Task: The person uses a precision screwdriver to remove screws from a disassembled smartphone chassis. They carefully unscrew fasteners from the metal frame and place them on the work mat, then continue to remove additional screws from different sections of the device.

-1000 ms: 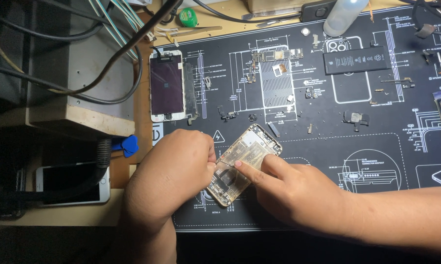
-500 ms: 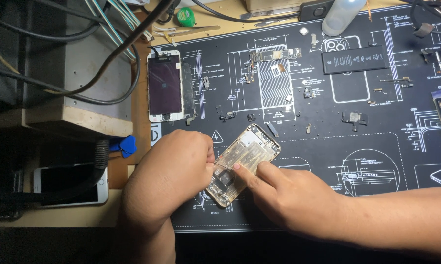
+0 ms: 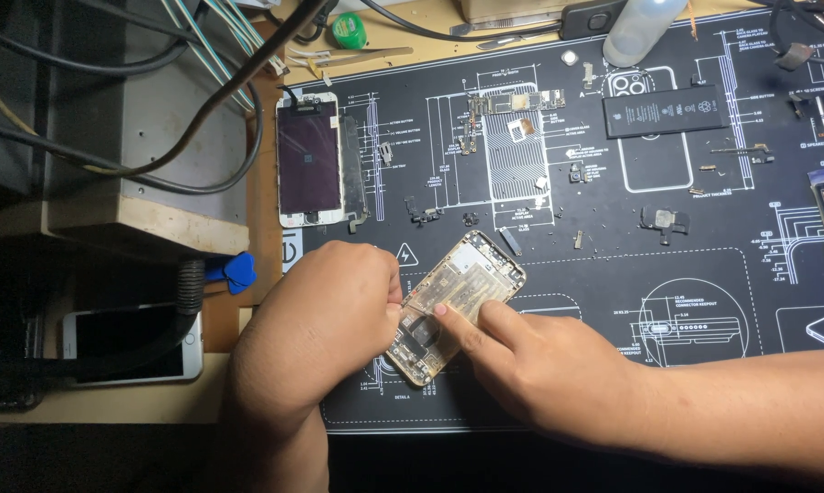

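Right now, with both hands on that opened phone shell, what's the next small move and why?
Probably keep the left hand steadying the opened phone shell at its lower end while the right hand presses its fingers a little further along the inside. The shell lies tilted on the black repair mat, with small loose parts nearby, so a gentle, braced push seems safest.
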